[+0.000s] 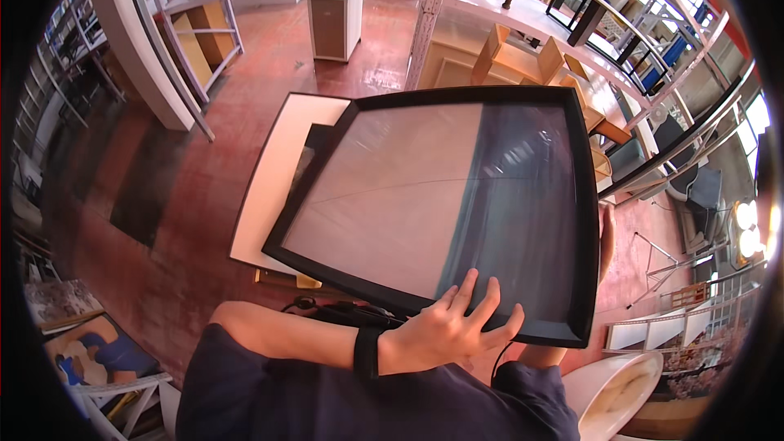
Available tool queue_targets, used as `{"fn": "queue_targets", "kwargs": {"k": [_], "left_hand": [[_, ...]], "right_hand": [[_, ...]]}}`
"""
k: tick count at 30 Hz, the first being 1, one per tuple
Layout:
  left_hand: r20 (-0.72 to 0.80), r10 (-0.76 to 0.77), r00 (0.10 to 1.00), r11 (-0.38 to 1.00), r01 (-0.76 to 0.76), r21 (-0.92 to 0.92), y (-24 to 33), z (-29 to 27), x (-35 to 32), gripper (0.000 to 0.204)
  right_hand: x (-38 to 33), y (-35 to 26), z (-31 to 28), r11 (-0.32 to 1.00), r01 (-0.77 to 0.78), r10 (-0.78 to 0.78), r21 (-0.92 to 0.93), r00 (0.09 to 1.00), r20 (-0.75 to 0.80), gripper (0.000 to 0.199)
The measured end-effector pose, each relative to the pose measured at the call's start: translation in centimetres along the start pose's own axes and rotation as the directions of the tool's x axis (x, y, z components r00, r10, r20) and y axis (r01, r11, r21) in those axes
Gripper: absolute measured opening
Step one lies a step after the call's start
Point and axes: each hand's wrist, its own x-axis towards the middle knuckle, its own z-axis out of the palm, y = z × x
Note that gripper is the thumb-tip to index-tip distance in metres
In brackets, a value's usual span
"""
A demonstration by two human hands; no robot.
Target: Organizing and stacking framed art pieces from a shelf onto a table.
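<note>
A large black-framed panel point(392, 188) with a glossy face is held tilted in front of my body. Its face looks pale pink on the left and dark blue-grey on the right, with a thin dark line running across. My left hand point(453, 327) lies over the frame's near edge, fingers spread and tips on the glossy face. A black band point(367, 351) circles that wrist. My right arm passes beneath the panel, and a strip of my right hand point(607, 243) shows along the frame's right side; its fingers are hidden. Under the panel's left part is a white board point(282, 163).
A white cabinet point(335, 26) stands on the red floor beyond. Wooden shelf pieces point(523, 57) and a white metal rack post point(426, 24) are at the far side. Near my right side is a round pale basin-like object point(616, 392). A thin-legged stand point(653, 265) is further right.
</note>
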Motion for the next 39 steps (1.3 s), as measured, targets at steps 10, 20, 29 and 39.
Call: {"fn": "queue_targets", "kwargs": {"k": [10,20,29,39], "left_hand": [[0.288,-0.366,0.885,0.773,0.462,-0.436,-4.6,-0.9,-1.5,0.059],[0.172,-0.866,0.47,0.499,0.841,0.209,-19.8,-3.4,-18.2,0.048],[0.5,-0.865,0.043,-0.153,0.926,-0.344,-21.9,-3.6,-28.1,0.087],[0.538,-0.84,0.075,-0.33,0.716,-0.615,-21.5,-3.9,-29.3,0.091]], "right_hand": [[-0.7,2.0,-7.7,0.654,-0.749,0.746,0.112,0.613,-0.26,0.041],[-4.7,6.9,-14.9,0.351,-0.91,0.87,-0.221,0.404,-0.283,0.041],[-1.1,9.6,-13.6,0.389,-0.885,0.855,-0.255,0.45,-0.258,0.032],[0.7,15.8,-9.0,0.411,-0.86,0.893,-0.304,0.447,-0.056,0.039]]}}
